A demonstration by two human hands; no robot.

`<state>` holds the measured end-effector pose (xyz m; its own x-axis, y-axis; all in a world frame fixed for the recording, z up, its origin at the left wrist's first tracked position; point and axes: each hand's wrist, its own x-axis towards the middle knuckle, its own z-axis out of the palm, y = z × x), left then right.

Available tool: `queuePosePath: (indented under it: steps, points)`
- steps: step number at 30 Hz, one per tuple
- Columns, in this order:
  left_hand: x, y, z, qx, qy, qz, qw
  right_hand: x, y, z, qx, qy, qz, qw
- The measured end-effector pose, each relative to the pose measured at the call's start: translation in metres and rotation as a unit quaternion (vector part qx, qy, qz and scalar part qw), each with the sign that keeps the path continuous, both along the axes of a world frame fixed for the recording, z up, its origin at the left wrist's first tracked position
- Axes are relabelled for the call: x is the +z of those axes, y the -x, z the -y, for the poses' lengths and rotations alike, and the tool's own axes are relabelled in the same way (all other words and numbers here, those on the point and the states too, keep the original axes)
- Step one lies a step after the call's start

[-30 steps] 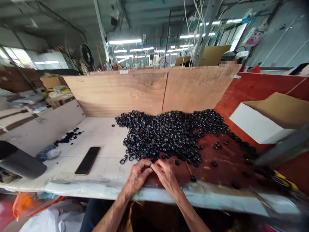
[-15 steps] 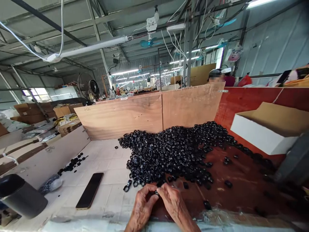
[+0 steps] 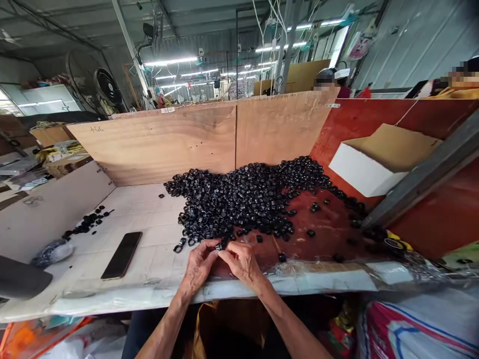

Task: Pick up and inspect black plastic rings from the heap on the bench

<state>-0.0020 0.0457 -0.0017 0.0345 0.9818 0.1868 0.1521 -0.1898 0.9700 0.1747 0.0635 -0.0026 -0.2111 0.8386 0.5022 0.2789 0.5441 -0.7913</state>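
Note:
A big heap of small black rings (image 3: 243,194) lies on the worktable against a plywood back wall (image 3: 160,142). My left hand (image 3: 198,267) and my right hand (image 3: 243,262) meet at the near edge of the heap. Their fingertips pinch together on a small black ring (image 3: 219,246). Both hands rest on the table just behind its front edge (image 3: 224,291). A pair of joined rings (image 3: 180,245) lies loose just left of my left hand.
A black phone (image 3: 121,255) lies flat at the left, beyond it a small cluster of black parts (image 3: 88,224) and a plastic bag (image 3: 52,252). A white and brown box (image 3: 374,159) leans at the right by a grey bar (image 3: 422,174). Other people sit behind the wall.
The view tilted up and then back down. My hands stayed together at the heap's near edge, still pinching a ring.

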Motion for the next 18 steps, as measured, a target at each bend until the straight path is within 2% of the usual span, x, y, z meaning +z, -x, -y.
queuePosePath:
  steps: [6,9,12,15,18]
  points:
    - [-0.004,0.001,-0.001,-0.027,-0.022,-0.008,0.999,-0.007,-0.003,-0.001,0.034,0.019,-0.037,0.999]
    - [-0.003,0.000,0.004,-0.032,-0.061,-0.067,0.995,-0.012,-0.001,0.002,0.023,0.078,-0.027,0.996]
    - [-0.001,-0.001,0.017,-0.024,-0.128,-0.146,0.981,-0.014,0.005,0.012,-0.016,0.163,-0.022,0.986]
    - [-0.004,0.000,0.035,-0.020,-0.205,-0.210,0.956,-0.013,0.014,0.028,-0.032,0.272,-0.065,0.960]
    - [-0.008,0.006,0.051,-0.031,-0.251,-0.258,0.933,-0.007,0.020,0.042,0.010,0.405,-0.130,0.905]
